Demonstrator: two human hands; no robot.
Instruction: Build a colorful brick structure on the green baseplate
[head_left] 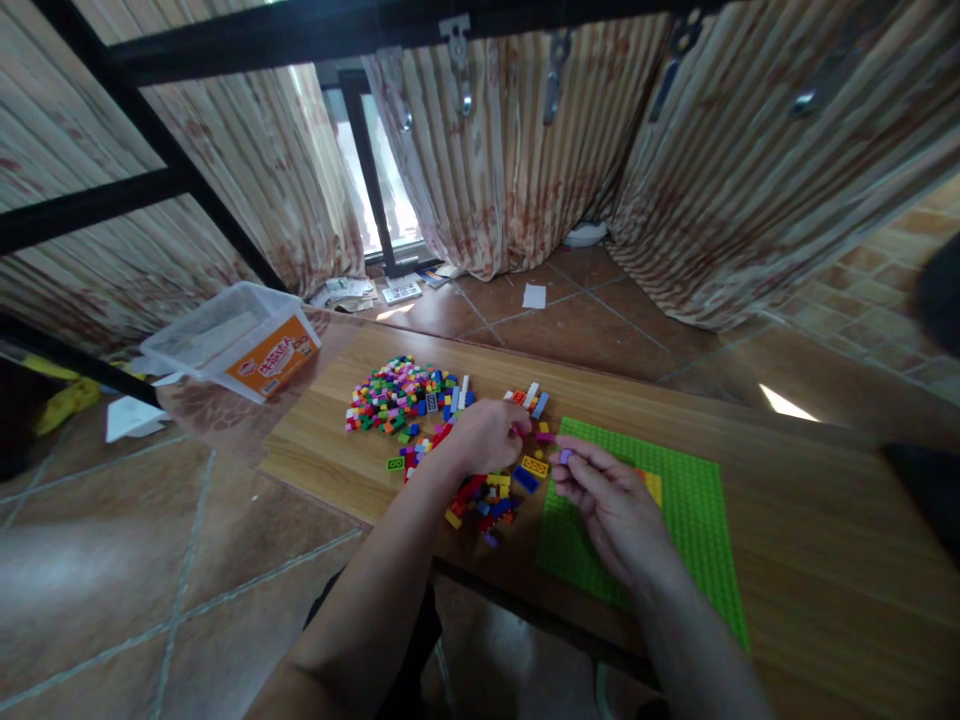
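Note:
My left hand [491, 436] is over the loose toy bricks, its fingers curled and pressed together; what they hold, if anything, is hidden. Between the thumb and fingers of my right hand [611, 500] is a small purple brick [565, 456], held above the left side of the green baseplate [694, 530]. Some yellow and orange bricks [653, 487] show on the plate, partly hidden behind that hand. An orange-yellow brick [535, 466] and a blue brick [526, 480] lie between my two hands. A magenta brick [544, 437] is just beyond them.
A heap of small mixed bricks [401, 392] lies on the wooden table [817, 520], with larger bricks [491, 500] nearer me. To the left stands a clear plastic box [217, 335] with an orange label. Papers [349, 293] lie on the tiled floor by the curtains.

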